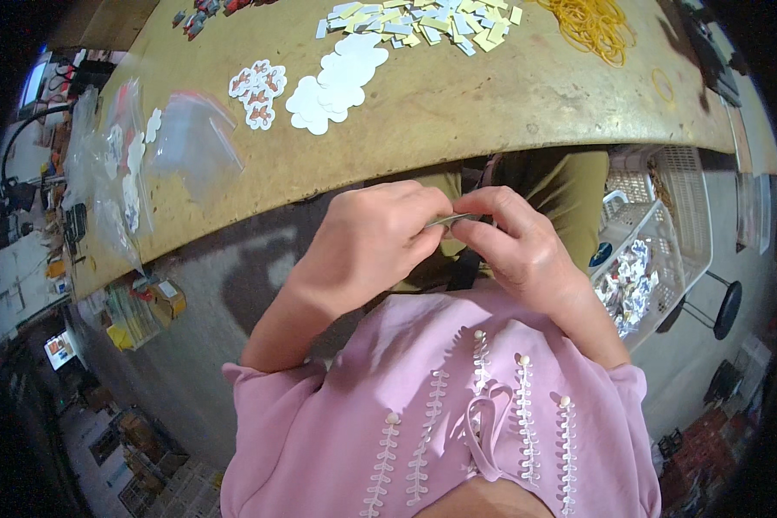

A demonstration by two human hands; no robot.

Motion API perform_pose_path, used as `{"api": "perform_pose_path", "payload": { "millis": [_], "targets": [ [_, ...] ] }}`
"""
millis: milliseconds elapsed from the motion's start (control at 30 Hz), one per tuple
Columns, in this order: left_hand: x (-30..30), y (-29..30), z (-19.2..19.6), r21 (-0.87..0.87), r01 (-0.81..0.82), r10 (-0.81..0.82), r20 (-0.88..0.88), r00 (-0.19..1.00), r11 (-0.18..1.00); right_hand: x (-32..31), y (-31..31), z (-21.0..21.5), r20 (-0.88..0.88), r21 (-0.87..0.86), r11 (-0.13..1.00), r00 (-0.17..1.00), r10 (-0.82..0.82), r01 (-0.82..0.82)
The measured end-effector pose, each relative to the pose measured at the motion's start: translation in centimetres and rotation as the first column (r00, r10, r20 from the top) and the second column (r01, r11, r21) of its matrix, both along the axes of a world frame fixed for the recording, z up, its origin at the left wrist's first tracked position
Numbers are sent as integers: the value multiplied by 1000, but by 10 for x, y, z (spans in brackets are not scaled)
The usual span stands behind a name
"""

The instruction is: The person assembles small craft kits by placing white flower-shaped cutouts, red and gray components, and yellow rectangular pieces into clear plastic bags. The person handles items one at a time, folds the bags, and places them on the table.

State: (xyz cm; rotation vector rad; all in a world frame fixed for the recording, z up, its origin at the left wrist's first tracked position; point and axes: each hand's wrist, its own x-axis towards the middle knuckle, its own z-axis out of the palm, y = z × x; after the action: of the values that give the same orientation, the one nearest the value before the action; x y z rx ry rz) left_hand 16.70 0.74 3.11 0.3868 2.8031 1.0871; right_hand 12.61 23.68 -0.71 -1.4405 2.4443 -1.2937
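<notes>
Above my lap, just short of the table edge, my left hand (364, 240) and my right hand (520, 240) meet at the fingertips. Both pinch a small thin flat piece (451, 219), seen nearly edge-on. Fingers cover most of it, so its kind cannot be made out. On the table beyond lie white scalloped paper cutouts (341, 82) in an overlapping pile. To their left is a small group of cutouts with reddish-brown figures (258, 93).
Small yellow and pale-blue rectangles (423, 19) are heaped on the table (492, 104), left of tangled yellow rubber bands (591, 30). Clear plastic bags (194, 142) lie at the left. Right of my legs, white plastic baskets (695, 216) hold printed cutouts (632, 281); a black stool (728, 309) stands beyond.
</notes>
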Motion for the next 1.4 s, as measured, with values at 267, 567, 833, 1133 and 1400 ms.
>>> {"api": "perform_pose_path", "payload": {
  "millis": [267,567,833,1133,1400],
  "targets": [
    [9,6,-18,27,-10,15,-222,975,1000,-3,0,4,27,20,1000,1000,4,-4],
    [-18,-75,-10,74,-563,564,-221,796,823,-2,13,-1,-16,45,993,994,-104,105],
    [-33,-139,-35,-171,-580,462,-447,767,797,5,17,-4,146,117,985,979,-145,128],
    [-28,-146,-23,-67,-621,565,-349,748,781,4,17,2,100,131,984,986,-131,118],
    [-25,-139,-18,-176,-699,611,-372,699,693,5,19,-6,15,85,990,993,-117,115]
  ]
}}
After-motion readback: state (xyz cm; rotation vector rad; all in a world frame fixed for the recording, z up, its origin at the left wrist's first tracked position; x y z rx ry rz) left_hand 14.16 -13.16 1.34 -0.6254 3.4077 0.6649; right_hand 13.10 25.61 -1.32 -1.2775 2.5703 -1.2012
